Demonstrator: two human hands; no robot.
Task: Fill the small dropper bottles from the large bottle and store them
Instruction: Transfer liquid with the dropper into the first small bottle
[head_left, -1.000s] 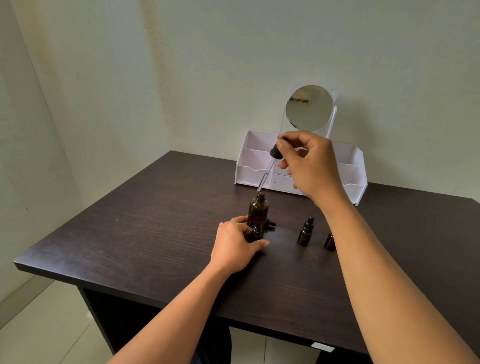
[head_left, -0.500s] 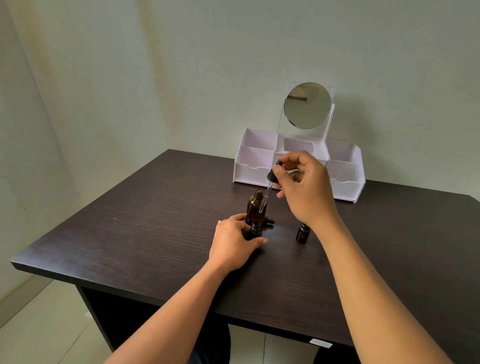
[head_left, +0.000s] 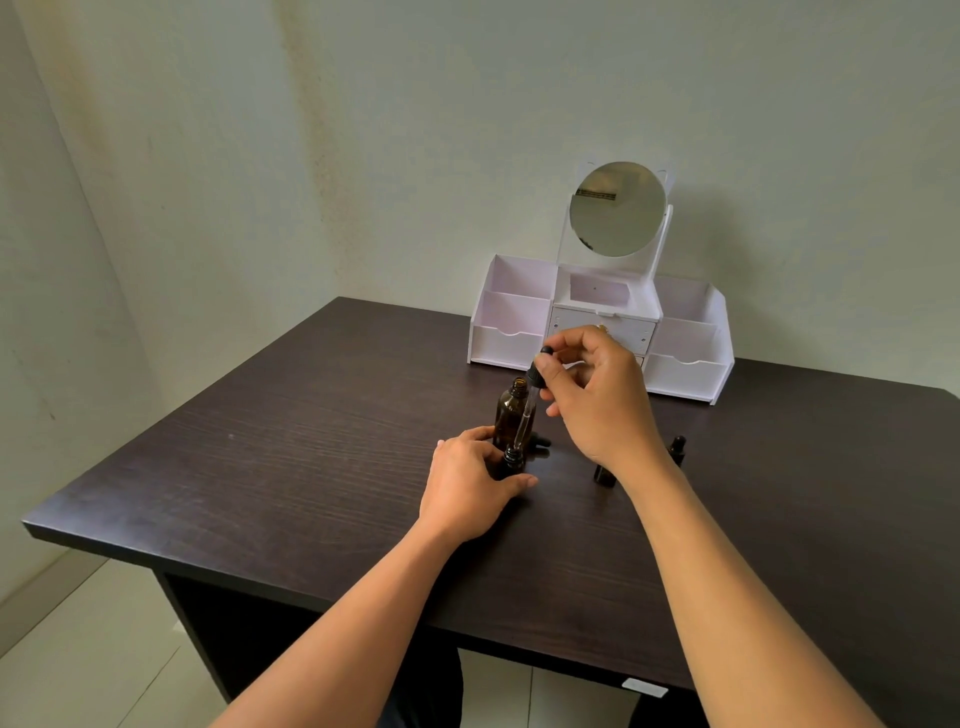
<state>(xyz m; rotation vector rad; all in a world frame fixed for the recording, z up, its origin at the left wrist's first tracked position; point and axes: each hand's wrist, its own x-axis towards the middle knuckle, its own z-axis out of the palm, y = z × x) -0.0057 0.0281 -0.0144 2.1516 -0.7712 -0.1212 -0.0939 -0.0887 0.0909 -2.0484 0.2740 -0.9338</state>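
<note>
A large amber bottle (head_left: 510, 409) stands uncapped on the dark table (head_left: 291, 457). Just in front of it my left hand (head_left: 467, 483) grips a small open dropper bottle (head_left: 513, 459). My right hand (head_left: 592, 400) pinches the black bulb of a glass dropper (head_left: 525, 415), whose tip points down into the small bottle's neck. Two more small capped bottles stand to the right: one (head_left: 604, 475) partly hidden under my right wrist, the other (head_left: 677, 450) beyond my forearm. A small black cap (head_left: 540, 441) lies behind the held bottle.
A white desk organizer (head_left: 685, 364) with open compartments, small drawers and a round mirror (head_left: 616, 209) stands at the table's back edge against the wall. The table's front edge runs close to my elbows, with tiled floor below.
My right hand has brought the dropper down from above the large bottle to the small bottle in my left hand. The left hand has stayed in place.
</note>
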